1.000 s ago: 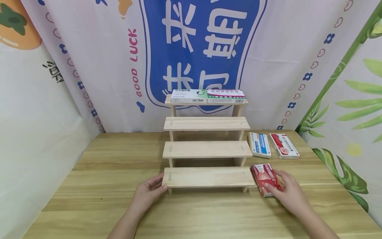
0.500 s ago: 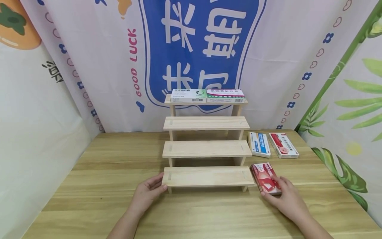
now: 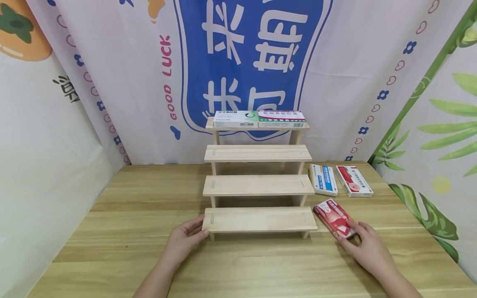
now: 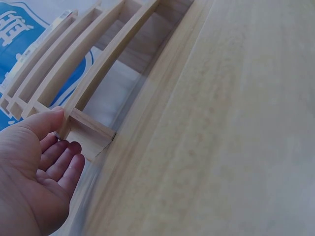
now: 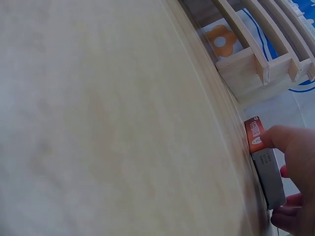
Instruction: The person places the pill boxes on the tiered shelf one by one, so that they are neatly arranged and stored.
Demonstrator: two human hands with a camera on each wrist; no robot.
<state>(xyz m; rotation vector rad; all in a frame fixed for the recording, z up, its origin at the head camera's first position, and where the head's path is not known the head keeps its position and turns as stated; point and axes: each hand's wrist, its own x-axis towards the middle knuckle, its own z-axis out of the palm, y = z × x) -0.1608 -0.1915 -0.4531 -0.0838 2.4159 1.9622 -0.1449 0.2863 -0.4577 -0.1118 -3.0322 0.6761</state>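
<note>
A four-step wooden display stand is on the table. My left hand holds the left end of its lowest step; in the left wrist view the thumb is at the step's corner and the fingers are curled below. To the right of the stand, a red medicine box lies flat and at a slant on the table. My right hand grips its near end between thumb and fingers. The right wrist view has the thumb on the box's red end, with other fingertips by the opposite corner, partly cut off by the frame.
Behind the red box lie a blue-and-white medicine box and a red-and-white one. Two more boxes, one white and green, one white and magenta, sit side by side on the top step. A printed cloth hangs behind.
The red medicine box has turned on the table, its near end swinging right with my right hand. My left hand stays at the lowest step.
</note>
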